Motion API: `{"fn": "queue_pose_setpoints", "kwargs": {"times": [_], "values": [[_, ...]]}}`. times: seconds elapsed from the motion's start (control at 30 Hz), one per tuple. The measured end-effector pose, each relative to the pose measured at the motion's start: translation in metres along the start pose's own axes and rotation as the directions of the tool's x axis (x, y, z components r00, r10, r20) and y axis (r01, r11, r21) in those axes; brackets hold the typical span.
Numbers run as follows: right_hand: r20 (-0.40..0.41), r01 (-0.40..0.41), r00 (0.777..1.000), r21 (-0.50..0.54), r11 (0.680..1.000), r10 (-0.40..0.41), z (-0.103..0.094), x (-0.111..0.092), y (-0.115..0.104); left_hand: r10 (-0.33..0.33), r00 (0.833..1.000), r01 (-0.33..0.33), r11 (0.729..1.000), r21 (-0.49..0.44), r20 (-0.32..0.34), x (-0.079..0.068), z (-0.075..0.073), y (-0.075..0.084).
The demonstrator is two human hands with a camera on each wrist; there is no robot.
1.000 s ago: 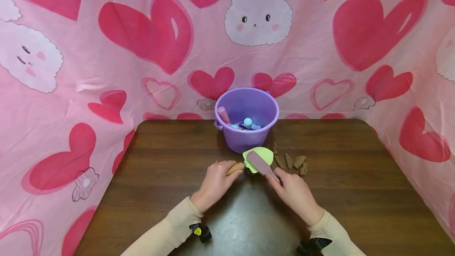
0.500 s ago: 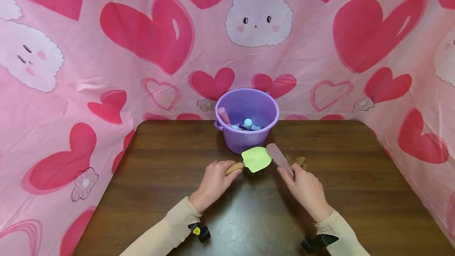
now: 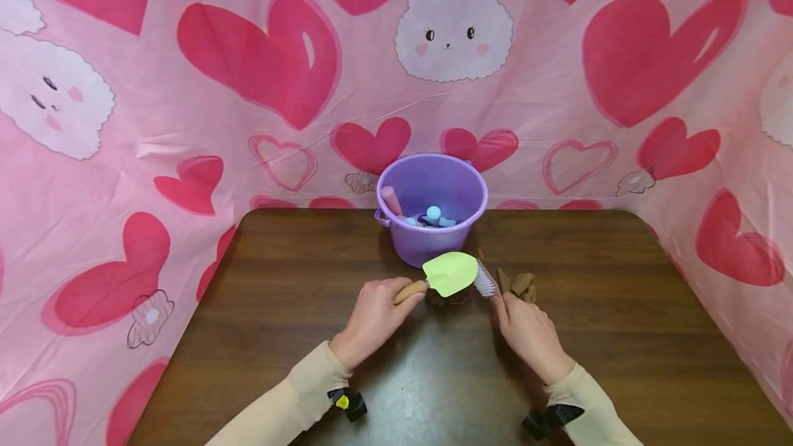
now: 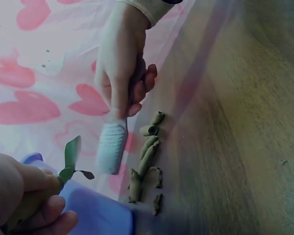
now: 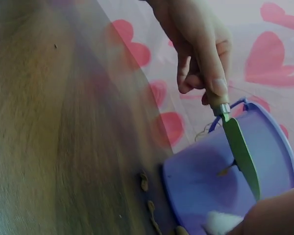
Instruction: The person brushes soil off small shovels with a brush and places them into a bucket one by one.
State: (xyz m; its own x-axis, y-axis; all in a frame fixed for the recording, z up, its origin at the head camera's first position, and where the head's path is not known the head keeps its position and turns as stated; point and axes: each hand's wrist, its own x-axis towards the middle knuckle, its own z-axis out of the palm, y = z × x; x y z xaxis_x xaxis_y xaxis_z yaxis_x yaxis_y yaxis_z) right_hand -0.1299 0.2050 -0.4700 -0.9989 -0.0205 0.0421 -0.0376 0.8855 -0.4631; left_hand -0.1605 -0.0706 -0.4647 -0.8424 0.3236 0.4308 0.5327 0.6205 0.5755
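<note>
My left hand (image 3: 375, 319) grips the wooden handle (image 3: 410, 292) of a small trowel with a light green blade (image 3: 451, 273). The blade is held above the table in front of the bucket, and in the right wrist view a small brown bit (image 5: 226, 171) shows at its edge. My right hand (image 3: 531, 336) holds a brush by its handle; its white bristles (image 3: 485, 282) face the trowel's tip. Brown clay-like pieces (image 3: 522, 283) lie on the table beside and behind the brush. In the left wrist view several such pieces (image 4: 148, 155) lie in a row.
A purple bucket (image 3: 421, 246) stands near the table's back edge, just behind the trowel. Inside are a pink handle-like thing (image 3: 392, 200) and light blue items (image 3: 434, 215). A pink heart-and-rabbit cloth (image 3: 365, 88) hangs around the dark wooden table (image 3: 297, 253).
The brush, earlier lying across the trowel blade, has moved right off it and turned so its bristles show toward the blade. The trowel has tilted a little; the left hand stays nearly in place.
</note>
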Motion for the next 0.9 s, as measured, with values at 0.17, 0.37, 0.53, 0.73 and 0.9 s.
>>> {"fn": "queue_pose_setpoints", "kwargs": {"times": [0.17, 0.37, 0.53, 0.73, 0.9], "values": [[-0.007, 0.051, 0.999, 0.051, 0.997, -0.050, 0.009, -0.001, -0.003, 0.029, 0.999, -0.028, 0.999, 0.022, -0.023, 0.001, 0.000, 0.002], [-0.036, 0.142, 0.990, 0.115, 0.983, -0.139, 0.027, 0.000, 0.001, 0.045, 0.999, -0.045, 0.999, 0.012, -0.011, 0.004, 0.000, 0.003], [-0.008, 0.153, 0.988, 0.131, 0.979, -0.154, 0.031, 0.000, -0.009, 0.054, 0.998, -0.053, 0.996, 0.065, -0.011, 0.004, 0.002, 0.005], [0.040, 0.121, 0.991, 0.119, 0.985, -0.127, 0.024, -0.002, -0.024, 0.054, 0.998, -0.055, 0.992, 0.117, 0.012, 0.004, 0.003, 0.007], [0.021, 0.129, 0.991, 0.135, 0.982, -0.133, 0.023, -0.003, -0.025, 0.051, 0.996, -0.058, 0.994, 0.098, 0.075, 0.004, 0.003, 0.008]]}}
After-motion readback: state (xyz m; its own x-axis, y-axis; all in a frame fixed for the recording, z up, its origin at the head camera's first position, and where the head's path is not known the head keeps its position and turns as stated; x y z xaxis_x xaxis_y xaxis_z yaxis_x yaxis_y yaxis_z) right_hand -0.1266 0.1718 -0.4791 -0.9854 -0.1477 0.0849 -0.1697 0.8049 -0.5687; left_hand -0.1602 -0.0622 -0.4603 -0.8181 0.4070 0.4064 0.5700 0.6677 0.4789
